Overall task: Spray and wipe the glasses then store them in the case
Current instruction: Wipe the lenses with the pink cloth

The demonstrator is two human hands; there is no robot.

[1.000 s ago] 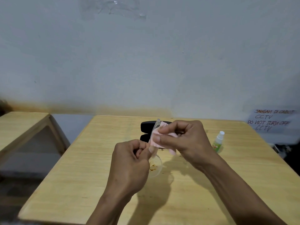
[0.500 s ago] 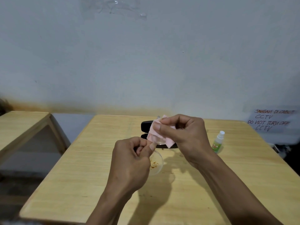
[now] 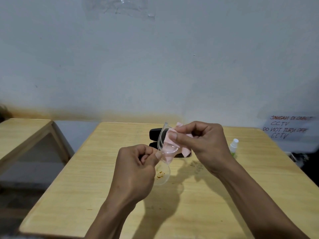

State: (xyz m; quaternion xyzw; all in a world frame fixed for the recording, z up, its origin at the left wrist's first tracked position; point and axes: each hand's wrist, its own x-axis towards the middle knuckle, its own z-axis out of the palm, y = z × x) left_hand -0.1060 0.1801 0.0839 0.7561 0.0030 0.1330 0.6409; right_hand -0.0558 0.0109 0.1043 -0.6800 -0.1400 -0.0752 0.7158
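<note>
My right hand (image 3: 203,145) has its fingers (image 3: 174,135) pinched on the pink cloth (image 3: 170,140), folded over one lens so both faces get rubbed. My left hand (image 3: 136,168) grips the glasses (image 3: 164,152) at the frame between thumb and fingertips, keeping them steady above the counter (image 3: 86,187). Behind them the black case (image 3: 155,133) lies open, I judge ready for storing. The spray (image 3: 233,147) stands upright to the right; its label is too small to read. A wall notice (image 3: 287,128) reads "DO NOT TURN OFF CCTV".
</note>
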